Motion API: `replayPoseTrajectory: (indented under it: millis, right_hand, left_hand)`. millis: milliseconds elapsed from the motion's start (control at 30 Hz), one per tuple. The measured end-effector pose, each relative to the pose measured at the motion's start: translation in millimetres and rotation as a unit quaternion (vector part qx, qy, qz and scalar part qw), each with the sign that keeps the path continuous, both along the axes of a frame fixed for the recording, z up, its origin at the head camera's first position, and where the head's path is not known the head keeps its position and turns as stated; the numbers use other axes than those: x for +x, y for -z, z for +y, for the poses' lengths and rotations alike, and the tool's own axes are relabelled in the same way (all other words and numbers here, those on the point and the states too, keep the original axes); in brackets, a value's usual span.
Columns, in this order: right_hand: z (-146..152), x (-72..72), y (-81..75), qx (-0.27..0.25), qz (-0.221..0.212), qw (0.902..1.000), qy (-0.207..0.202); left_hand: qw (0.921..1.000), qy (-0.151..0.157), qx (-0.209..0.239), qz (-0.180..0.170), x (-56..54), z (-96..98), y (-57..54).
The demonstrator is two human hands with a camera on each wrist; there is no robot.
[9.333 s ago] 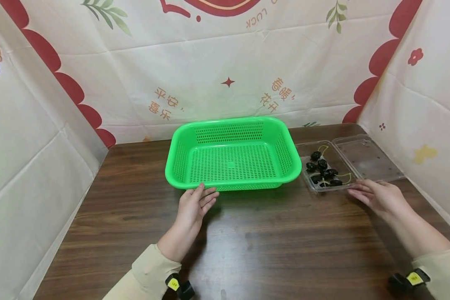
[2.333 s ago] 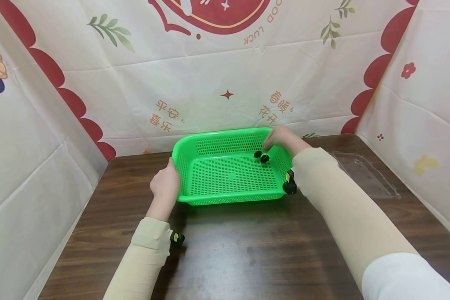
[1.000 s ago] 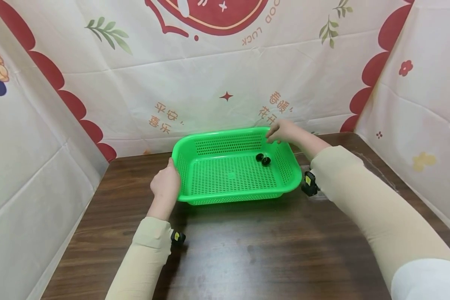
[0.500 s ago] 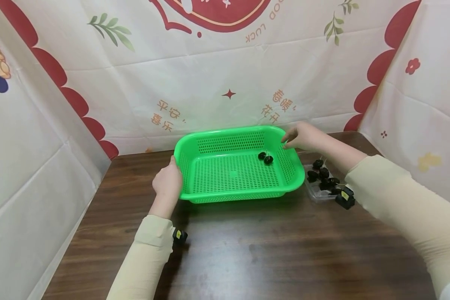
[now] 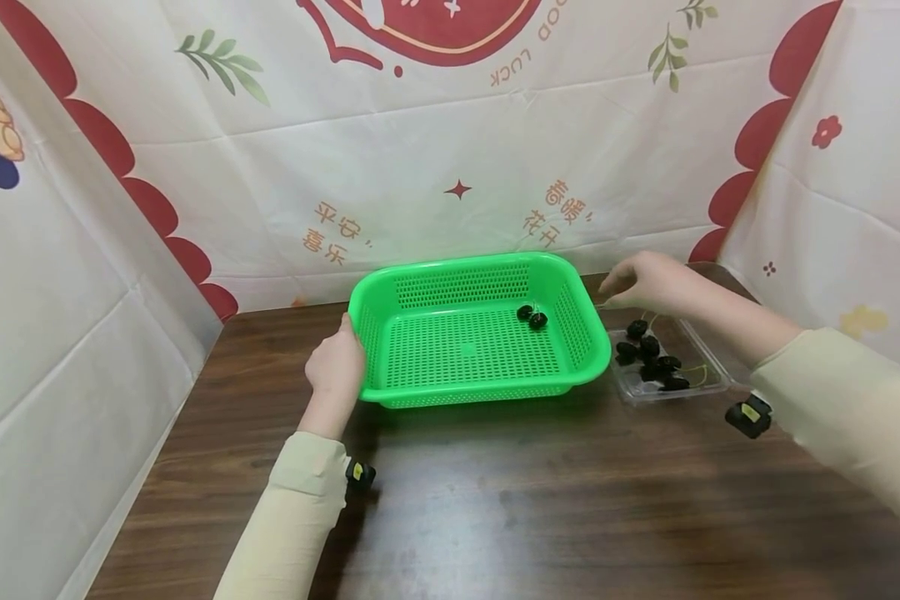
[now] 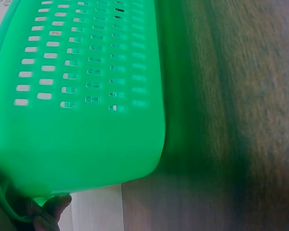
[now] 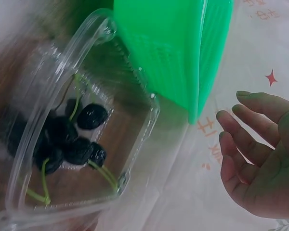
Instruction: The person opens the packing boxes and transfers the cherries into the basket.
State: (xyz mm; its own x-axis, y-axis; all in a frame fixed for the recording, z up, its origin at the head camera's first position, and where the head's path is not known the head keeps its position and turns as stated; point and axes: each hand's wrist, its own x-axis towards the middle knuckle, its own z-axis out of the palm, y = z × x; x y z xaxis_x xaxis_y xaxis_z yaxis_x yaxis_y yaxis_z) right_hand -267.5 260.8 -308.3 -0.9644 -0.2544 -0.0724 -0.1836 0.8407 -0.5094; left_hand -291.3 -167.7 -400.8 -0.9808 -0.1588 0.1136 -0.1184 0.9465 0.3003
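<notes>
A green perforated basket [image 5: 390, 287] stands mid-table, with two dark cherries [image 5: 532, 316] lying on its floor near the right wall. My left hand [image 5: 335, 367] grips the basket's left rim; in the left wrist view the basket wall [image 6: 82, 125] fills the frame with fingertips [image 6: 50, 209] curled beneath its edge. My right hand [image 5: 641, 282] hovers, empty and with fingers loosely extended, above the far end of a clear plastic punnet [image 5: 701, 354] holding several dark cherries [image 5: 648, 354]. The right wrist view shows the open hand [image 7: 257, 159] above the punnet [image 7: 130, 154] and its cherries [image 7: 72, 137].
The dark wooden table [image 5: 540, 500] is ringed by printed cloth walls at the back [image 5: 435, 142], left and right. The punnet's open lid [image 5: 723, 287] lies behind my right forearm. Bare tabletop stretches in front of the basket.
My right hand let go of two cherries in the basket and has moved right, out over the rim, to above the punnet. The left hand keeps its hold on the basket.
</notes>
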Motion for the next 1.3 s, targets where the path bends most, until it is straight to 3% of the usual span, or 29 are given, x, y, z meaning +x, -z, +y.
replayPoseTrajectory:
  millis: [233,400,900,1300]
  right_hand:
    - [16,9.1,9.4,0.063,0.029,0.9974,-0.017]
    - [18,14.2,21.4,0.109,0.027,0.9935,-0.020]
    - [15,23.5,64.8,0.165,0.016,0.9847,-0.055]
    - [19,23.3,86.8,0.218,0.048,0.9707,-0.088]
  left_hand:
    - [1.0000,0.001,-0.001,-0.001,0.1,-1.0,0.1]
    - [1.0000,0.004,0.001,0.005,0.5,-3.2,-0.5]
    - [1.0000,0.004,0.002,-0.002,-0.2,-2.1,0.6]
    - [0.9999,0.010,-0.004,0.000,-0.8,-1.9,1.5]
